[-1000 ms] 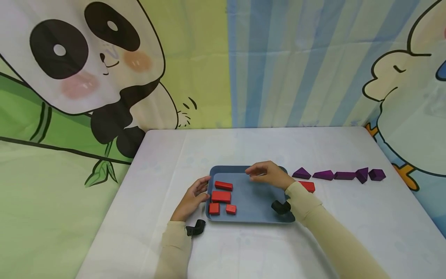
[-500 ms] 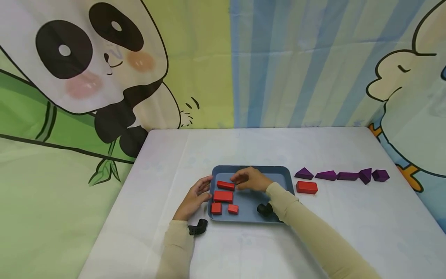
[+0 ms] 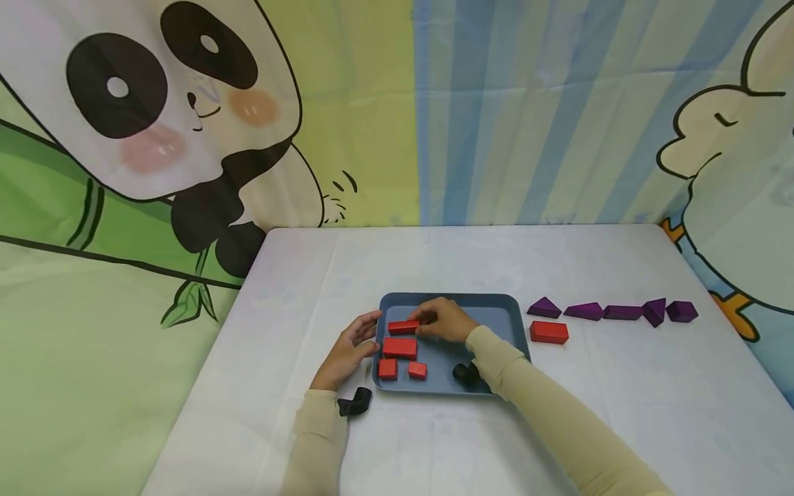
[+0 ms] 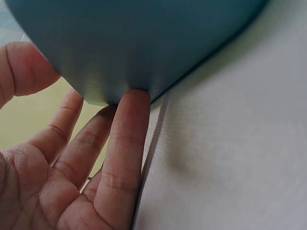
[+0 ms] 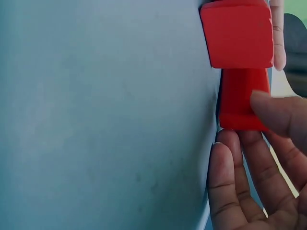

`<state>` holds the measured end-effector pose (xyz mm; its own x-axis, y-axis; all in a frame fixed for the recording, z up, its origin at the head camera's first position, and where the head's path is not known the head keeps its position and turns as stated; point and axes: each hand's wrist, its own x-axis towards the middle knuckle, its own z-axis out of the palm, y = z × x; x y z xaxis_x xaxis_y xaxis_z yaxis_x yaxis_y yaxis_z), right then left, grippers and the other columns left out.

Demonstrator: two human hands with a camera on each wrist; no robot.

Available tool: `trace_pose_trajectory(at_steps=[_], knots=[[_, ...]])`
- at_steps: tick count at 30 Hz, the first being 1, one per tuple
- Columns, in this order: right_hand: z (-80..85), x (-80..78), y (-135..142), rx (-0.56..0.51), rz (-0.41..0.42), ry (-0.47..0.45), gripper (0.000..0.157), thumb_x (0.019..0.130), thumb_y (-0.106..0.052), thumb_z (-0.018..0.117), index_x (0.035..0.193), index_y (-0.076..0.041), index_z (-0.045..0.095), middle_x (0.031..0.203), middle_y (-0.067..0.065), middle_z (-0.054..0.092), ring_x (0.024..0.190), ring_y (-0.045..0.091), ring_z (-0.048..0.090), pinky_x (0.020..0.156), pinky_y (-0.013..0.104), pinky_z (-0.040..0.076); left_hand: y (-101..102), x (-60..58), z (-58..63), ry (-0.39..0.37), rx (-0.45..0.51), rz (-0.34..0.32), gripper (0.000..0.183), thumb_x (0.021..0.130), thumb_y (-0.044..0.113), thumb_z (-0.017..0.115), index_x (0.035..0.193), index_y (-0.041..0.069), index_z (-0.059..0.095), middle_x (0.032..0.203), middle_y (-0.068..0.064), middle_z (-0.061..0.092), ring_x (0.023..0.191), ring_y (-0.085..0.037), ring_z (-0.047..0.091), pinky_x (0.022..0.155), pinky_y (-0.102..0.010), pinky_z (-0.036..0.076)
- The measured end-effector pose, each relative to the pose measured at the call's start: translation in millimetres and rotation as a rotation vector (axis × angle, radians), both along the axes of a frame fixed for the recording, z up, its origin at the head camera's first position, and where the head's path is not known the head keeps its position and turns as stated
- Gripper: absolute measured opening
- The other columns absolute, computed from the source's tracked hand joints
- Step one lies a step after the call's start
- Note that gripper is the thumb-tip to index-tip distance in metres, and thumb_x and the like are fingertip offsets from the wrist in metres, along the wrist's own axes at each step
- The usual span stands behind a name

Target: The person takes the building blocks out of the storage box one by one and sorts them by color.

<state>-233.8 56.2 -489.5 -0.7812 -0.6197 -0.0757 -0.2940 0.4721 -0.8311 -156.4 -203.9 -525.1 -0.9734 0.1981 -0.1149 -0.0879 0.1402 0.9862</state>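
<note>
A narrow red block (image 3: pixel 402 328) lies at the upper left inside a blue-grey tray (image 3: pixel 496 375). My right hand (image 3: pixel 451 321) pinches its right end; in the right wrist view the thumb (image 5: pixel 283 115) lies over this red block (image 5: pixel 236 98), with fingertips against its near end. Beside it sits a larger red block (image 3: pixel 400 347). Two small red blocks, one squarish (image 3: pixel 387 369) and one smaller (image 3: pixel 418 371), lie near the tray's front left. At the left rim my left hand (image 3: pixel 344 350) touches the tray, its fingers (image 4: pixel 124 153) extended against the outer wall.
Outside the tray on the right lies another red block (image 3: pixel 548 332). Behind it several purple blocks form a row, starting with a triangular one (image 3: pixel 544 308) and ending with a chunky one (image 3: pixel 681 311). The white table (image 3: pixel 434 441) meets a printed curtain (image 3: pixel 372 103) at the back.
My right hand has moved left across the tray to the narrow red block and taken hold of its end. That block has turned slightly, its right end farther back. My left hand stays at the rim.
</note>
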Motion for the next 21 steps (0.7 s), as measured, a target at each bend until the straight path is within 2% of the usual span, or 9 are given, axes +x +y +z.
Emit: trace_pose_trajectory(at_steps=[7,13,21], knots=[[3.5,3.3,7,-0.019,-0.087,0.033,0.024,0.096,0.000,0.078,0.120,0.000,0.080,0.114,0.014,0.078,0.098,0.023,0.072,0.087,0.038,0.060,1,-0.2,1.1,-0.003,0.004,0.010,0.067,0.095,-0.005,0.057,0.161,0.002,0.047,0.163,-0.023,0.049,0.148,-0.042,0.049,0.101,-0.036,0.054],[9.9,2.4,19,-0.061,-0.103,0.041,0.024,0.097,-0.002,0.078,0.121,-0.002,0.080,0.116,0.013,0.078,0.108,0.030,0.072,0.095,0.046,0.057,0,0.3,0.9,0.003,0.003,0.006,0.068,0.095,-0.005,0.056,0.161,0.002,0.046,0.164,-0.023,0.048,0.149,-0.042,0.048,0.100,-0.035,0.054],[26.6,6.4,43,-0.140,-0.176,0.005,0.026,0.098,-0.003,0.076,0.123,-0.001,0.079,0.122,0.015,0.076,0.111,0.031,0.069,0.094,0.045,0.055,-1,0.7,-0.3,0.017,0.009,0.005,0.068,0.094,-0.005,0.055,0.161,0.002,0.047,0.163,-0.024,0.048,0.148,-0.043,0.048,0.097,-0.032,0.055]])
